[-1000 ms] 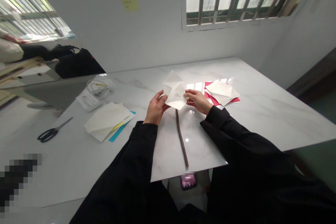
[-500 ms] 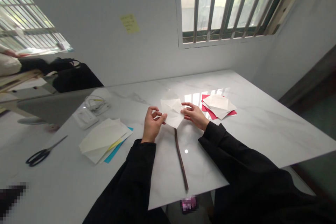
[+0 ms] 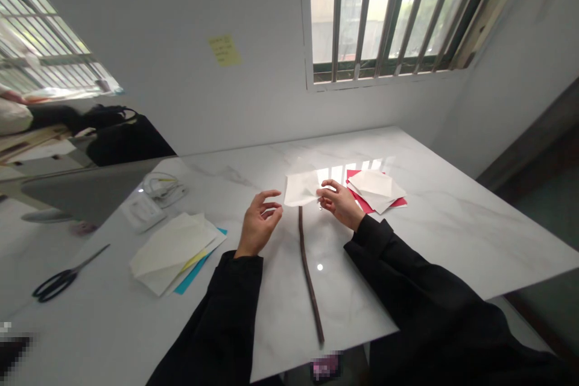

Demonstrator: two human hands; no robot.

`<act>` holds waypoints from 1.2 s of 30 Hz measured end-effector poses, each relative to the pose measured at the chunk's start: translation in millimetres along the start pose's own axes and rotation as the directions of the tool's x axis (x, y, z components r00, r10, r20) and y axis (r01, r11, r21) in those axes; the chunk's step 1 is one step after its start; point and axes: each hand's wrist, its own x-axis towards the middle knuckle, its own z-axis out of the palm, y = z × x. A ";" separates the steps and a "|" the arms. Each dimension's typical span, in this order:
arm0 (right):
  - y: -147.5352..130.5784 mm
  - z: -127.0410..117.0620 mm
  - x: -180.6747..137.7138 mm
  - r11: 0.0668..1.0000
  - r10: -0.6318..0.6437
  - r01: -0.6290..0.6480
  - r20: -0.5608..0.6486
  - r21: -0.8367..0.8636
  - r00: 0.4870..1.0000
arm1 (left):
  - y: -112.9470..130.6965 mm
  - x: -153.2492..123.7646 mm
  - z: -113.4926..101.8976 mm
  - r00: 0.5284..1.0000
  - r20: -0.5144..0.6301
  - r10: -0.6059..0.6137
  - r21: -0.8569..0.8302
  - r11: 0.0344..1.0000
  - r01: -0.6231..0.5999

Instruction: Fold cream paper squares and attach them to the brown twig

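Folded paper (image 3: 301, 189) | white, creased (flat-ish) | pinched by right hand (image 3: 338, 205)

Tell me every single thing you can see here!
table: one, white marble, under everything
folded paper: one, white, held in fingertips, middle
stick: one, brown, lying on the table below the folded paper
paper pile: one, white on red, right of the stick
paper stack: one, white over yellow and blue, left of the stick
scissors: one pair, black, far left
sticky note: one, yellow, on the wall
left hand: one, open, beside the folded paper, not touching
right hand: one, holding the folded paper
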 end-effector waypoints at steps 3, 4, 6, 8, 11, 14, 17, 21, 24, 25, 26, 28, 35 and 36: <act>3.9 -2.9 2.2 0.999 0.050 -0.050 0.031 0.005 0.998 | -2.2 -1.6 4.2 0.999 0.052 -0.009 0.007 1.000 0.009; 5.4 -3.8 2.7 0.998 0.064 -0.063 0.049 -0.011 0.997 | -2.8 -2.0 5.9 0.999 0.050 -0.009 0.003 1.000 0.009; 7.8 -5.2 3.1 0.996 0.074 -0.069 0.079 -0.055 0.994 | -3.7 -2.4 8.7 0.999 0.034 -0.016 -0.014 1.000 0.016; 8.5 -5.5 2.8 0.993 0.061 -0.051 0.091 -0.104 0.994 | -4.6 -2.3 9.7 0.999 0.018 -0.028 -0.020 0.999 0.028; 6.6 -5.5 2.2 0.984 0.019 0.001 0.107 -0.178 0.994 | -7.7 -1.5 8.8 0.999 -0.028 -0.041 -0.002 0.999 0.041; 5.3 -8.1 3.6 0.944 -0.065 0.119 0.180 -0.306 0.981 | -14.0 0.1 7.2 0.996 -0.068 -0.055 -0.003 0.998 0.055; 8.4 -13.8 7.2 0.823 -0.195 0.299 0.255 -0.483 0.947 | -18.2 1.6 5.5 0.994 -0.061 -0.089 -0.013 0.996 0.088; 15.8 -20.3 11.5 0.699 -0.288 0.382 0.251 -0.605 0.924 | -14.6 1.7 1.8 0.995 -0.024 -0.096 0.016 0.995 0.096; 18.2 -20.2 11.3 0.680 -0.291 0.396 0.268 -0.617 0.918 | -10.5 0.8 -1.0 0.997 -0.025 -0.077 0.066 0.995 0.078; 17.9 -19.2 10.2 0.678 -0.291 0.402 0.278 -0.615 0.916 | -9.7 0.6 -1.7 0.997 -0.030 -0.075 0.070 0.995 0.077; 17.0 -17.8 8.7 0.672 -0.293 0.408 0.283 -0.618 0.913 | -9.2 0.9 -2.5 0.997 -0.044 -0.070 0.070 0.995 0.073; 13.6 -14.3 4.3 0.639 -0.308 0.412 0.275 -0.649 0.911 | -8.2 2.6 -4.5 0.993 -0.113 -0.042 0.066 0.997 0.050; 10.6 8.9 -20.9 0.296 0.147 0.503 0.559 -0.812 0.816 | 4.6 9.4 -8.0 0.941 -0.334 0.062 -0.047 0.996 -0.082; 13.9 13.6 -24.7 0.284 0.157 0.533 0.588 -0.797 0.794 | 6.7 7.3 -5.9 0.943 -0.328 0.061 -0.064 0.994 -0.087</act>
